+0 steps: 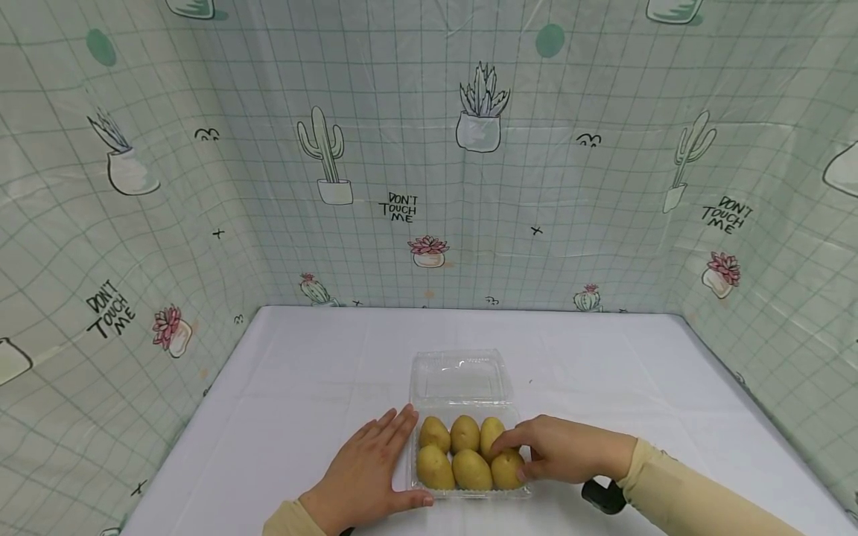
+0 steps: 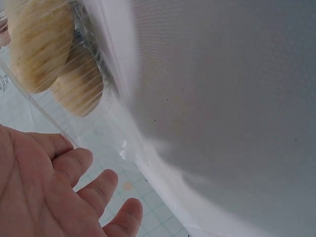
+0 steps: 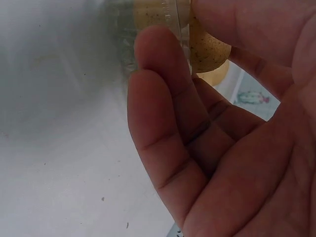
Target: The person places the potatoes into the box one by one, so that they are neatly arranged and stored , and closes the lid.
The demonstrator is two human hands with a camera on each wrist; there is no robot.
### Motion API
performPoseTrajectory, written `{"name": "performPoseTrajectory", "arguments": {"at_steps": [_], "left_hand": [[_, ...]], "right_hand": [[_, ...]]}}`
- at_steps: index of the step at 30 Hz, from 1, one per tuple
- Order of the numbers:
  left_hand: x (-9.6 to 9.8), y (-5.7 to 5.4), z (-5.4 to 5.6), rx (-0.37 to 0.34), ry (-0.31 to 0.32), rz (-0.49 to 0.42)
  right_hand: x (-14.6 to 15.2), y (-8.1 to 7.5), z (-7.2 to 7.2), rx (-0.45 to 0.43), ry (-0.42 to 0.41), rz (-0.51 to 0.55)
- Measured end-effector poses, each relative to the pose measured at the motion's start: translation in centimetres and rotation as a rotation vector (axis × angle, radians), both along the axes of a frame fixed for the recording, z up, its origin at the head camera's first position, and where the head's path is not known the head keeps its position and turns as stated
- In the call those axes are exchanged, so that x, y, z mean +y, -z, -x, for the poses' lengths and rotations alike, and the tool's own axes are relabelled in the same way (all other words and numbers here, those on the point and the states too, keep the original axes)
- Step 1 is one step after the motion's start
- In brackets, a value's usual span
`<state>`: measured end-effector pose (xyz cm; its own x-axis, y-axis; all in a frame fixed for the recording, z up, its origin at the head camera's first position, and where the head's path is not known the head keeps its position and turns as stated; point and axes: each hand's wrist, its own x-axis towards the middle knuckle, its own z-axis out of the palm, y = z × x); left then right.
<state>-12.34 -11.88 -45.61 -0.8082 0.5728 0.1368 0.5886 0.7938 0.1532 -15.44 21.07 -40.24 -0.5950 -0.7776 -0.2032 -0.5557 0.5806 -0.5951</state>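
A clear plastic clamshell box [image 1: 410,461] holds several yellow potatoes [image 1: 471,469] in two rows, with its lid [image 1: 459,378] folded back away from me. My left hand [image 1: 369,465] lies along the box's left side, fingers straight, fingertips at its back left corner and thumb at the front edge. In the left wrist view, potatoes [image 2: 39,44] show through the clear wall beside those fingers. My right hand [image 1: 563,449] reaches over the right wall and pinches the front right potato [image 1: 506,470] between thumb and fingers. That potato [image 3: 210,52] also shows past the thumb in the right wrist view.
The box stands on a table with a white cloth [image 1: 322,372]. Behind and on both sides hangs a checked curtain [image 1: 375,253] printed with cacti. A black wrist strap [image 1: 603,496] is on the right wrist.
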Motion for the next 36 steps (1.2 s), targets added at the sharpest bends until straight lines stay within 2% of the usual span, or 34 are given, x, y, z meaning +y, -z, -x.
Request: {"name": "performPoseTrajectory", "arguments": {"at_steps": [10, 36], "left_hand": [[0.12, -0.14, -0.11, -0.001, 0.004, 0.0], [0.08, -0.11, -0.04, -0.018, -0.006, 0.008]], "right_hand": [[-0.16, -0.12, 0.01, -0.015, -0.002, 0.0], [-0.37, 0.33, 0.0, 0.073, -0.011, -0.032]]}}
